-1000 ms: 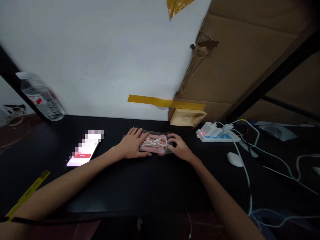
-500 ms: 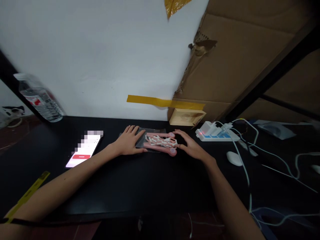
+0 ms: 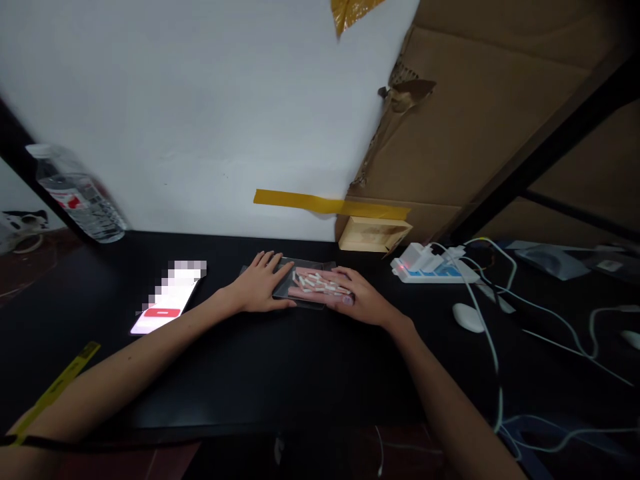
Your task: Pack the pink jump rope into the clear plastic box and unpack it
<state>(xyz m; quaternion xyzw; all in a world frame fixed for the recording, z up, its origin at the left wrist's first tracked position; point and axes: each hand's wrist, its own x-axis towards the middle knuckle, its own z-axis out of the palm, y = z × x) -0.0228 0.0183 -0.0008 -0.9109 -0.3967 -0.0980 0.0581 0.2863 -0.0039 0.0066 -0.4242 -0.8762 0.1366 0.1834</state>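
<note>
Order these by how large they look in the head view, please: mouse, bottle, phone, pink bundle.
1. Bottle
2. Phone and pink bundle: too close to rank; the right hand covers part of the bundle.
3. Mouse

Around the pack (image 3: 317,283) I touch, my black table (image 3: 300,373) carries a phone (image 3: 173,293) at nine o'clock, wooden box (image 3: 371,235) toward two, power strip (image 3: 434,274) and mouse (image 3: 469,318) near three.

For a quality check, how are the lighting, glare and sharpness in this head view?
Head view: dim light, the phone screen glaring white with its upper part pixelated; head view: a faint sheen on the black table; head view: the bottle leans and looks stretched, perhaps lens distortion; head view: the pink item is too soft for fine detail.
</note>
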